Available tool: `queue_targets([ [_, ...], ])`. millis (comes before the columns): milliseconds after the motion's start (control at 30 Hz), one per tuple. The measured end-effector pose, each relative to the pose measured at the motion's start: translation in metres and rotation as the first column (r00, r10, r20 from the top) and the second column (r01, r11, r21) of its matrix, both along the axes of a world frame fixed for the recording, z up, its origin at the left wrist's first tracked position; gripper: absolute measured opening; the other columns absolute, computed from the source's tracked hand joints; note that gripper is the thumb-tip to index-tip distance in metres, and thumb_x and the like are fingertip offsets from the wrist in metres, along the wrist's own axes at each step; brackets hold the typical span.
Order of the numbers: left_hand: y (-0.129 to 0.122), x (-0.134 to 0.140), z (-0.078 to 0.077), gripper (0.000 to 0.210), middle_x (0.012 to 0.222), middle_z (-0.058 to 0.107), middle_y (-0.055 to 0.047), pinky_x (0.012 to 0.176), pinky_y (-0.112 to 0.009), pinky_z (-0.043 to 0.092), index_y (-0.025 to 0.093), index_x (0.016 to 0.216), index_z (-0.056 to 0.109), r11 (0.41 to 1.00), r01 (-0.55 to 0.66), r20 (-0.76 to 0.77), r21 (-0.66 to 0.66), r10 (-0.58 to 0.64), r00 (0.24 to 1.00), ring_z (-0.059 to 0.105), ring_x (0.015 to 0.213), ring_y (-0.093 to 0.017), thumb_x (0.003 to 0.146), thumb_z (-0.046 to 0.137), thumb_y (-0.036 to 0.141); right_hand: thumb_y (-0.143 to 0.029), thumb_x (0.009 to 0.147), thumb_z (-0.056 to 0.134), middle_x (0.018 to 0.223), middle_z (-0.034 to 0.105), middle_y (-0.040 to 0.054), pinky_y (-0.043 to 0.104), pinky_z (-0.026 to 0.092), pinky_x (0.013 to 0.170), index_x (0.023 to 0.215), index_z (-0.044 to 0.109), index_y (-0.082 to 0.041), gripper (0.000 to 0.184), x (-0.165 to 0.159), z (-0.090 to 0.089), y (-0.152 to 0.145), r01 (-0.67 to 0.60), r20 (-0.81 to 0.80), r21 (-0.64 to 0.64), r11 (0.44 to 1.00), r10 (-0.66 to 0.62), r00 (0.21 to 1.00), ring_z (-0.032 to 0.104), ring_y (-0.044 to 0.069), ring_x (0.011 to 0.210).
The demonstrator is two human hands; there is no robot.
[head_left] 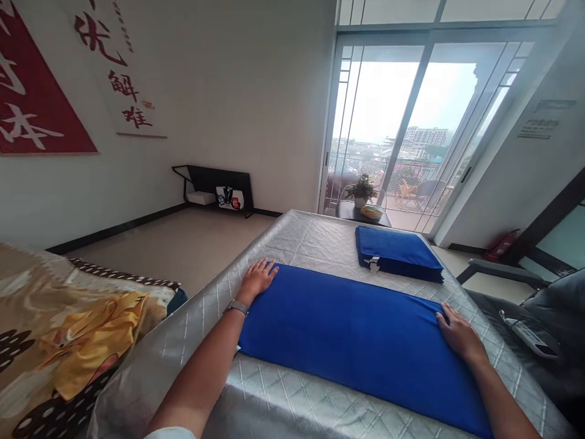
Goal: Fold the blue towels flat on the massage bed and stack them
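A long blue cloth [347, 329] lies flat and folded across the silver quilted cover [297, 402] in front of me. My left hand [258, 279] rests palm down on its far left corner, fingers stretched out. On the far right corner lies my right hand [459, 332], also flat with fingers extended, and small creases run through the cloth beside it. Neither hand grips anything. Beyond the cloth sits a stack of folded blue cloth [397, 247] with a white tag [373, 263] at its front left edge.
Yellow clothing [98, 335] lies on a patterned bedspread [27, 292] at left. A potted plant [361, 190] stands on a small dark table [350, 212] by the sliding glass door. On the dark couch [493, 305] at right is a white power strip [530, 336]. A fire extinguisher [500, 245] stands near the wall.
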State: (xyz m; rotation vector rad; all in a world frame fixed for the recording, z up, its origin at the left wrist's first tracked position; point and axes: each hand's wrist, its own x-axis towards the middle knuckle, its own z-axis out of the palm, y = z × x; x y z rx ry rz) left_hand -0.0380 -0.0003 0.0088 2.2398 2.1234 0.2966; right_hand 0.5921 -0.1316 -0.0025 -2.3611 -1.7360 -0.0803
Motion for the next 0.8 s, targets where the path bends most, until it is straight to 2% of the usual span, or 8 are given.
queue_targets([
  [300, 0.004, -0.002, -0.004, 0.062, 0.164, 0.032, -0.009, 0.123, -0.048, 0.020, 0.022, 0.156, 0.037, 1.000, 0.002, -0.047, 0.003, -0.001, 0.999, 0.029, 0.151, -0.029, 0.105, 0.023, 0.054, -0.046, 0.098, 0.016, 0.161, 0.037, 0.0162, 0.044, 0.022, 0.123, 0.153, 0.040, -0.006, 0.073, 0.010, -0.012, 0.004, 0.000, 0.019, -0.030, 1.000, 0.000, 1.000, 0.029, 0.027, 0.151],
  [467, 0.004, -0.005, -0.003, 0.064, 0.163, 0.034, -0.011, 0.123, -0.048, 0.021, 0.021, 0.155, 0.039, 0.998, 0.029, -0.055, 0.059, -0.026, 0.998, 0.031, 0.150, -0.029, 0.105, 0.022, 0.056, -0.047, 0.099, 0.015, 0.164, 0.032, 0.0101, 0.048, 0.021, 0.123, 0.158, 0.034, -0.012, 0.071, 0.005, -0.007, -0.001, 0.041, 0.004, -0.081, 0.996, -0.040, 0.999, 0.026, 0.025, 0.152],
  [667, 0.003, -0.004, 0.002, 0.061, 0.159, 0.040, -0.012, 0.123, -0.047, 0.023, 0.016, 0.149, 0.048, 0.990, 0.071, -0.042, 0.125, -0.066, 0.997, 0.035, 0.148, -0.028, 0.106, 0.023, 0.051, -0.042, 0.101, 0.010, 0.166, 0.029, 0.0093, 0.050, 0.021, 0.123, 0.158, 0.032, -0.010, 0.069, -0.005, 0.002, -0.006, 0.056, 0.029, -0.104, 0.993, -0.053, 0.998, 0.024, 0.024, 0.153],
  [800, -0.004, 0.013, 0.006, 0.058, 0.158, 0.043, -0.011, 0.122, -0.045, 0.026, 0.017, 0.148, 0.050, 0.980, 0.175, 0.019, 0.094, -0.177, 0.984, 0.036, 0.148, -0.025, 0.107, 0.023, 0.048, -0.041, 0.102, 0.011, 0.165, 0.030, 0.0090, 0.050, 0.022, 0.123, 0.158, 0.032, -0.010, 0.067, -0.008, 0.004, -0.006, 0.069, 0.037, -0.116, 0.991, -0.065, 0.997, 0.024, 0.024, 0.152],
])
